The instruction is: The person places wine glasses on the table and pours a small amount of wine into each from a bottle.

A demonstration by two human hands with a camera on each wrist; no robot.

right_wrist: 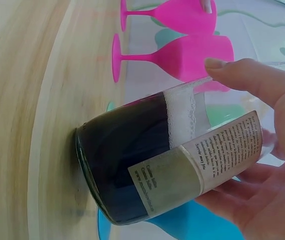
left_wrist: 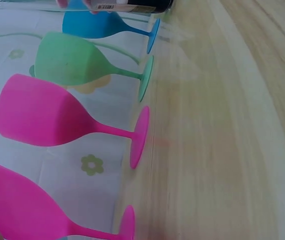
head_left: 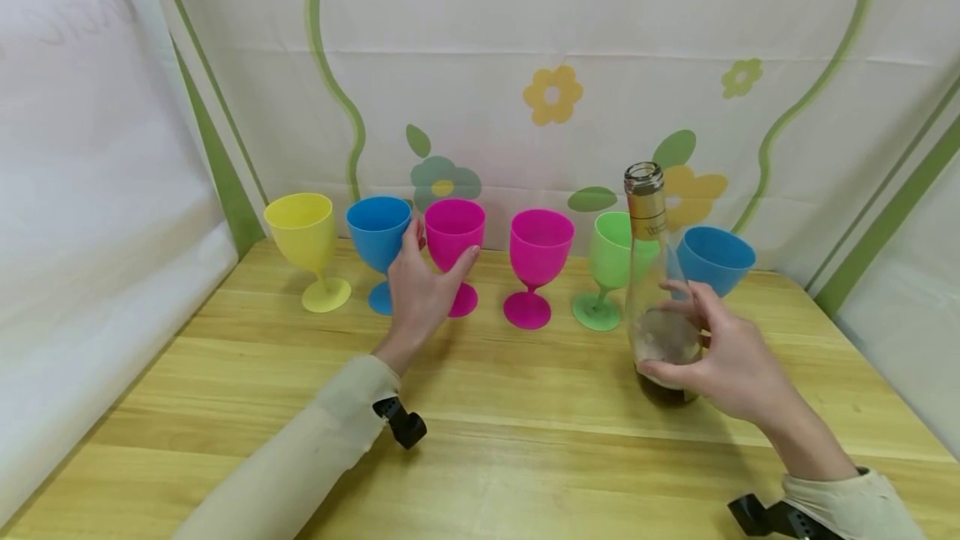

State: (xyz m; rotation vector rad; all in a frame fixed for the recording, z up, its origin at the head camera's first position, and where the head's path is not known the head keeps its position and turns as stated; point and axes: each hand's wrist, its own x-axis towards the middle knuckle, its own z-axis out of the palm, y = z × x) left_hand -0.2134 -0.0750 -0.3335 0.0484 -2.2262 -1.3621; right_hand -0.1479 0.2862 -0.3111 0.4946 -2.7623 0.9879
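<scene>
My left hand [head_left: 422, 294] holds the bowl of a pink goblet [head_left: 453, 232], its fingers between that bowl and a blue goblet [head_left: 372, 232], its thumb on the other side. My right hand [head_left: 731, 357] grips a clear glass wine bottle [head_left: 651, 273] around its lower body, thumb on the near side and fingers behind. Dark liquid [right_wrist: 127, 150] fills the bottle's bottom, and a printed label [right_wrist: 207, 160] faces the right wrist view. The bottle's mouth is uncovered. Behind the bottle stand a light green goblet [head_left: 597, 311] and a second blue goblet [head_left: 716, 257], both partly hidden.
A second pink goblet [head_left: 540, 244] stands between the hands. At the row's left end is a yellow goblet [head_left: 303, 232]. All stand along the back of the wooden table [head_left: 480, 457], before a white flowered curtain [head_left: 465, 90]. Another white sheet [head_left: 90, 190] hangs at the left.
</scene>
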